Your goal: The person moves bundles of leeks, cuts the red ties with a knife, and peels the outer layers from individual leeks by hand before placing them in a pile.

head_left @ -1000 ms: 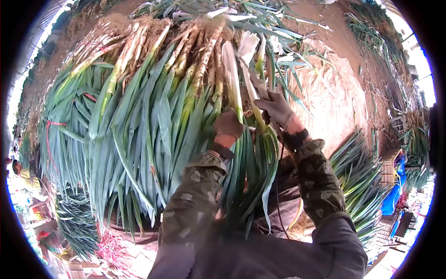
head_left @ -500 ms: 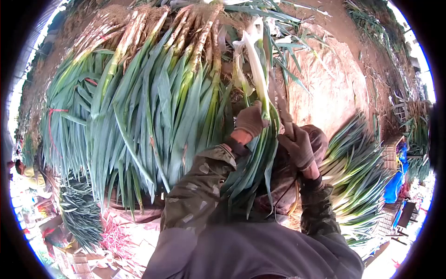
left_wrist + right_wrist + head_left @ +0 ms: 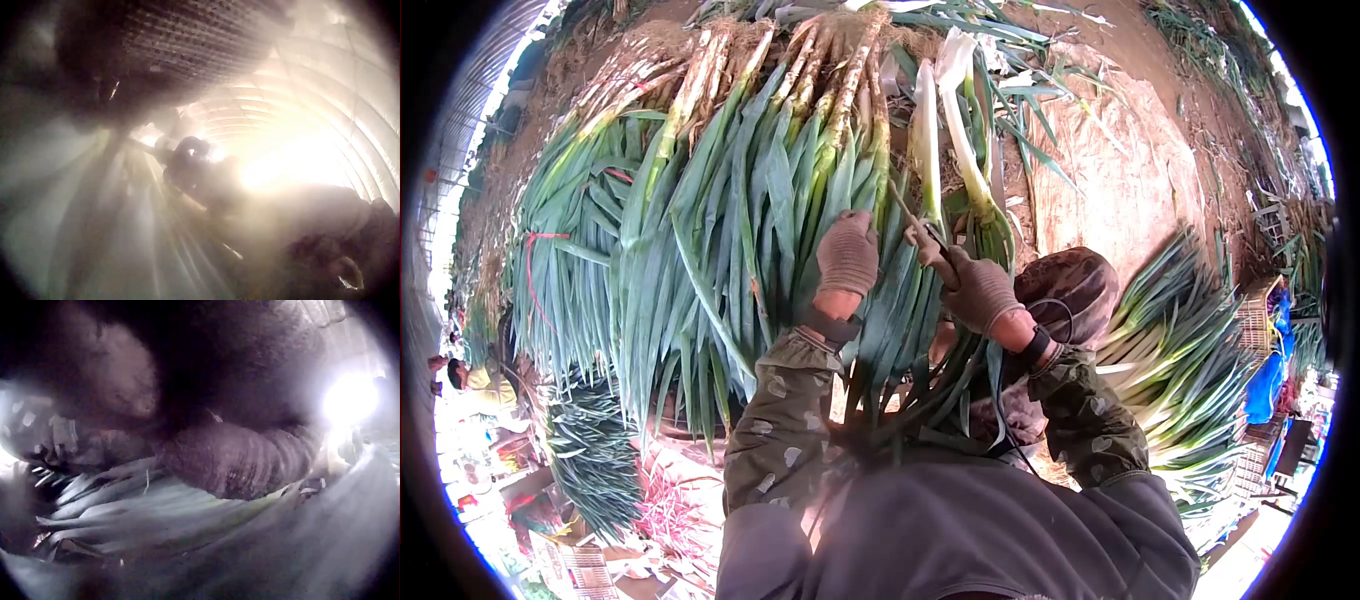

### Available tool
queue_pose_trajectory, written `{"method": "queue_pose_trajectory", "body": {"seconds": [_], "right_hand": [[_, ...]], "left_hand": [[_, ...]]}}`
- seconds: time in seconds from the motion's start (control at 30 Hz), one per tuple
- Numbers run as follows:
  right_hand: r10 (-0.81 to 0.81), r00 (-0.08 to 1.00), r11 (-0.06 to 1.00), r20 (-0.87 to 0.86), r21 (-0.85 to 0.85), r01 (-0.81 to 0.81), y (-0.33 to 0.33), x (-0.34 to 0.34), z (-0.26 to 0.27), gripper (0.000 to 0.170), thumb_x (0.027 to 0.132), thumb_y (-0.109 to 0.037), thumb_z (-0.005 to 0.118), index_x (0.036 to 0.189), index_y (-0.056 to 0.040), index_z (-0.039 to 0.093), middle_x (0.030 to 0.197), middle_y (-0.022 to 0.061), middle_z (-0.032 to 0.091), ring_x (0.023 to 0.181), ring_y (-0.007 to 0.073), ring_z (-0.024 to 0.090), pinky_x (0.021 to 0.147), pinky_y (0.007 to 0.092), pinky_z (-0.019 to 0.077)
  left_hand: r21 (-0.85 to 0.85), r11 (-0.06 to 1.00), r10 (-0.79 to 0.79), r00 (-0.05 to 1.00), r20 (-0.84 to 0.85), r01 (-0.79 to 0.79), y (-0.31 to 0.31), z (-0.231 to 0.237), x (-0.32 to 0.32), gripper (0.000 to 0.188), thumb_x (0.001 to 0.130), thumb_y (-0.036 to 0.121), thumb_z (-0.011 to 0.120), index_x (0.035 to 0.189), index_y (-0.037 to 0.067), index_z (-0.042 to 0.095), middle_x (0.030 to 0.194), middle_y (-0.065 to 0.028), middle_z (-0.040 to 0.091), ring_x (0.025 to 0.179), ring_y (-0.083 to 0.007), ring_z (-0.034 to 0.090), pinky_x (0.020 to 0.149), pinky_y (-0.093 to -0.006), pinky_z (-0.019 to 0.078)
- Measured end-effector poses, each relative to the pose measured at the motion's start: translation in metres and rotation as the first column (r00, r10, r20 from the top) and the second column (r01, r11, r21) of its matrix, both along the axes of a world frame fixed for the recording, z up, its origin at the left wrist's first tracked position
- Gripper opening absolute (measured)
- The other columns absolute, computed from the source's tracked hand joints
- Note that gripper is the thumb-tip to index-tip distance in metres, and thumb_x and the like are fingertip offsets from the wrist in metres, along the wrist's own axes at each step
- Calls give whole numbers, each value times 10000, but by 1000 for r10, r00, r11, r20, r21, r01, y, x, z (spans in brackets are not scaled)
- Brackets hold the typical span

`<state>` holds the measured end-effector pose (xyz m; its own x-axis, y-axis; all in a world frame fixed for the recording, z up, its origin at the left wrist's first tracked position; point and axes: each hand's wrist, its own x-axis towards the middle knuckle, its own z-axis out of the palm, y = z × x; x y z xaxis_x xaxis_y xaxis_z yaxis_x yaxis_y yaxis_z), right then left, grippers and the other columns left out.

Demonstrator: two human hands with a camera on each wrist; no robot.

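Left hand (image 3: pixel 847 255) had come off the peeled leeks (image 3: pixel 967 150) and shifted across onto the edge of the unpeeled leeks (image 3: pixel 740 220). Right hand (image 3: pixel 983 292) had risen from beside the knee (image 3: pixel 1080 285), bringing the knife (image 3: pixel 927 246) up between the two lots. My reading: attention was passing from a cleaned stalk back to the uncleaned ones.

Right grip: fingers curled around the knife handle. Left grip: back of the hand uppermost, fingertips hidden; could not tell whether it had hold of anything.

Peeled leeks lay just right of the pile: smooth, pale, straight shanks greening downward. Unpeeled stalks were brown-streaked, with tangled, hairy roots. Leaves were long, flat, bluish-green straps. Gloves looked ribbed and knitted; knife slender, its handle lumpy.
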<state>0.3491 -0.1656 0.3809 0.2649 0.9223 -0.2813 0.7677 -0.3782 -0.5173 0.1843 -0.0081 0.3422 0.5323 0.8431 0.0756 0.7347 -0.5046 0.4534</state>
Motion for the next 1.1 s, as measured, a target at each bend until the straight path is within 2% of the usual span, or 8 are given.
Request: {"method": "queue_pose_trajectory", "body": {"seconds": [0.3,0.4,0.5,0.67,0.77,0.87,1.0,1.1], "right_hand": [[10,998,1000,62,15,-11,14,1,-9,349,818,-214,666,1070,-34,507,793,244,663,790,451,655,710,542,514],[16,995,999,94,41,-20,30,8,-10,319,830,-215,652,1047,-22,521,803,249,667,791,450,658,708,539,515],[10,995,999,100,47,-15,44,15,-8,303,855,-230,638,1042,-14,536,813,250,671,790,453,658,707,541,514],[19,994,996,111,86,-29,74,32,-14,320,916,-290,604,1053,-4,560,802,250,672,777,460,659,708,557,512],[2,995,998,99,60,-8,94,42,-10,290,833,-198,637,1071,-48,568,835,243,675,811,451,652,738,539,517],[51,994,985,99,156,-66,115,50,-16,377,976,-352,524,1014,13,613,805,271,672,801,472,658,731,543,517],[-4,998,995,61,103,-2,137,57,-9,418,986,-365,504,988,32,632,847,286,676,829,471,659,742,526,519],[-16,997,987,79,160,3,157,65,-17,399,970,-347,523,986,36,633,852,290,674,833,468,660,735,525,519]], "left_hand": [[10,1000,-10,999,31,10,4,-3,20,177,872,116,613,1038,57,627,1120,-161,635,973,-393,649,826,-493,526],[-6,1000,17,999,-39,-17,16,-9,33,179,866,101,609,1038,55,622,1115,-170,635,987,-394,649,830,-492,526],[62,998,-1,1000,12,0,24,-12,43,184,861,99,615,1040,59,625,1120,-175,636,990,-388,658,832,-483,534],[-9,999,33,991,-129,-34,34,0,62,192,854,89,629,1046,72,636,1128,-165,643,985,-375,675,837,-467,548],[3,999,35,980,-195,-35,47,-5,72,212,849,112,660,1058,77,660,1125,-159,658,984,-356,689,823,-452,562],[-75,996,30,969,-245,-50,55,-5,85,177,872,134,645,1031,70,685,1070,-171,683,981,-353,692,829,-438,563],[-104,994,11,953,-302,-44,62,5,95,175,876,211,667,982,78,712,969,-168,713,940,-358,704,818,-430,572],[-73,992,73,945,-319,-101,79,-15,106,218,854,239,694,1007,87,721,984,-175,718,944,-354,707,815,-431,573]]}}
